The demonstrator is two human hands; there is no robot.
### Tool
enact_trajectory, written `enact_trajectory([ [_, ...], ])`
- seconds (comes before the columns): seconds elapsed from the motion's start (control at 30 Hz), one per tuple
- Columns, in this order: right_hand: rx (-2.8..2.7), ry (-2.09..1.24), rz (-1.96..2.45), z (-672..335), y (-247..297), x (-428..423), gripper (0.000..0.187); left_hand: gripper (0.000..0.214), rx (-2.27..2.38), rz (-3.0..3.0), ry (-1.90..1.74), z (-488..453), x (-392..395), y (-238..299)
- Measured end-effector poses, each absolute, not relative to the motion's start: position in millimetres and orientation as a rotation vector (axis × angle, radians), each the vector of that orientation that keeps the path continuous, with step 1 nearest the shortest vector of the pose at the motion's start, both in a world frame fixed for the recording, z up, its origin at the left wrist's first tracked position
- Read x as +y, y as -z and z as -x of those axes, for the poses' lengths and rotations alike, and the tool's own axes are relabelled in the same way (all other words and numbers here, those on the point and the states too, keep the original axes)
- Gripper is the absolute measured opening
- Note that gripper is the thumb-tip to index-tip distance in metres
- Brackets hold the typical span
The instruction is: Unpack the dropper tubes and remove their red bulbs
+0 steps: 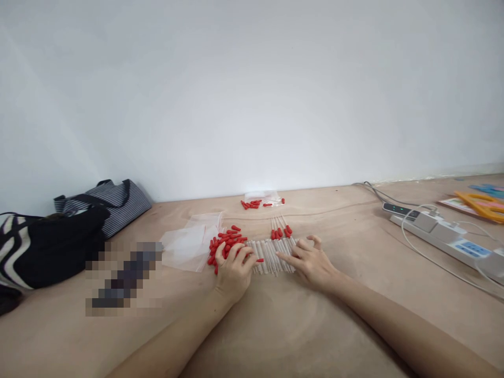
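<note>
My left hand is closed, its fingers curled, at the right edge of a heap of red rubber dropper bulbs. A red bulb's narrow end pokes out from its fingertips, over the tubes. My right hand rests on the right end of a row of clear thin tubes, index finger stretched out across them and the other fingers apart. I see nothing held in it. Just beyond the row lie several droppers, clear tubes with red bulbs fitted, bulbs toward me.
Clear plastic bags lie left of the heap. More red bulbs and another bag sit near the wall. A power strip with cables and yellow scissors are at right; black bag and striped bag at left.
</note>
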State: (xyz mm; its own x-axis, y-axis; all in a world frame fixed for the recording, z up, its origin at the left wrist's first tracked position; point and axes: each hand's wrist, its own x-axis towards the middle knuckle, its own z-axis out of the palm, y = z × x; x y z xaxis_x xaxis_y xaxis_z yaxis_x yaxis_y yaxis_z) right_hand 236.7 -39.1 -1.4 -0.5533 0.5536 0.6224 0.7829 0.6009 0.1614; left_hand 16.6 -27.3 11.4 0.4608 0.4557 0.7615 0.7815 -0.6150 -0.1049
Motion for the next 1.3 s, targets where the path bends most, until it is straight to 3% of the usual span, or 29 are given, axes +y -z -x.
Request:
enact_trajectory([
  [0.33,-1.936,-0.268,1.557,-214.8,-9.0,-8.1,0.025,0.017,-1.540,2.027,1.050,19.0,7.6,-25.9],
  [0.53,-1.896,-0.296,1.702,-192.8,-13.3,7.5,0.018,0.022,-1.856,1.995,0.972,26.2,23.1,-19.4],
  [0.83,-1.826,-0.321,1.790,-198.9,-9.2,19.3,0.015,0.025,-2.276,1.864,1.134,43.6,38.8,-21.1],
  [1.3,-1.495,-0.546,2.172,-249.8,-5.4,76.3,0.023,0.032,-2.464,1.774,1.020,58.5,49.7,-20.1],
])
